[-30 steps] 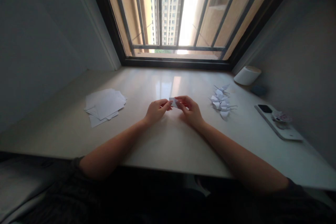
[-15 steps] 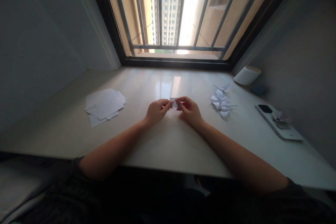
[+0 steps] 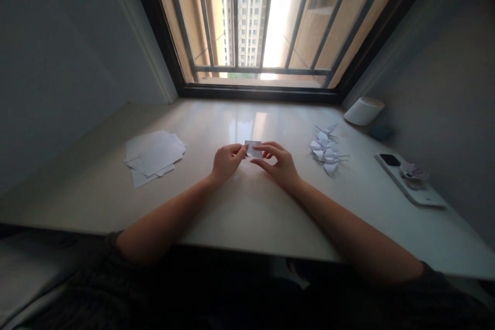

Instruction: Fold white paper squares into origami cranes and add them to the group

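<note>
The right thumb has parted from the small folded paper (image 3: 251,151), which now shows more of its face than half a second ago. The pale desk (image 3: 240,216) has a glossy top catching window light. Behind it stands a dark-framed window (image 3: 259,94) with metal bars, between dim, plain walls. The paper is held above the desk's middle, its top edge running left to right; it looks nearly square, without a clear long axis. The left hand (image 3: 226,162) has a narrow grip on its left edge. The right hand (image 3: 281,164) has a wide grip, its forefinger against the paper's face. Flat white sheets (image 3: 160,153) overlap on the left; pointed, creased paper shapes (image 3: 327,153) cluster on the right, near a smooth white phone (image 3: 419,196).
</note>
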